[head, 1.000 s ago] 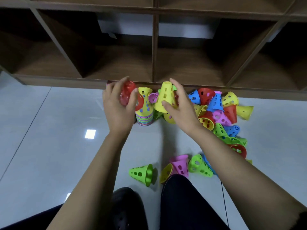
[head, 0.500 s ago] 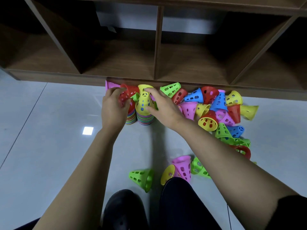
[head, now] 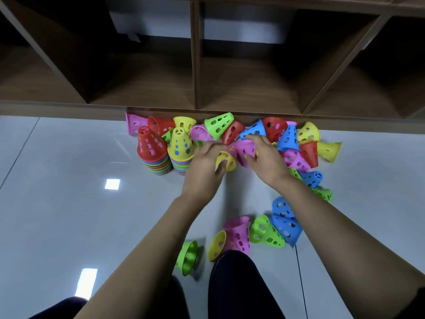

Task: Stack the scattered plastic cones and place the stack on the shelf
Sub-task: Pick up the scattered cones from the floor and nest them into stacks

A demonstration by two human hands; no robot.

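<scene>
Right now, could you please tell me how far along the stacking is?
Done: red-topped stack and yellow-topped stack on the floor. In hand: left hand grips a yellow cone, right hand a pink cone. Left: many loose cones; nothing on the shelf yet.

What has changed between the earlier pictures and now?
The left hand left its red cone atop the left stack, the right hand its yellow one atop the right stack. Both moved right: left grips a yellow cone, right a pink cone. Near cones stayed.
</scene>
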